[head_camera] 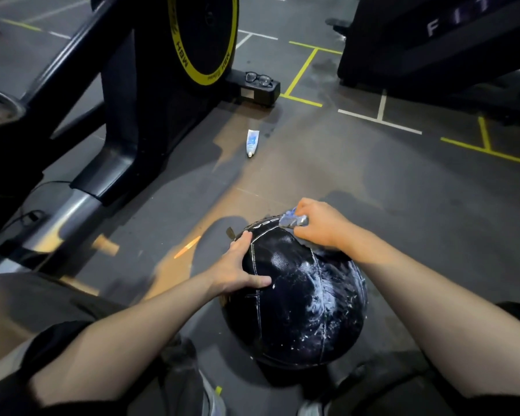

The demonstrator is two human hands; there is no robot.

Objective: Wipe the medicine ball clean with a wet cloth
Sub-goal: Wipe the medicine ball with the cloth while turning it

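Note:
A big black medicine ball (297,307) with white seams rests on the gym floor between my legs. White smears and flecks cover its right side. My left hand (237,265) lies flat on the ball's upper left, fingers spread, steadying it. My right hand (318,223) is at the ball's far top edge, closed around a small bunched grey-blue cloth (291,220) that presses on the surface.
A white and blue tube (252,142) lies on the floor ahead. An exercise bike with a yellow-rimmed flywheel (204,40) stands at the left, a pair of glasses (258,78) on its base. Another black machine (433,46) fills the far right. Tape lines mark the floor.

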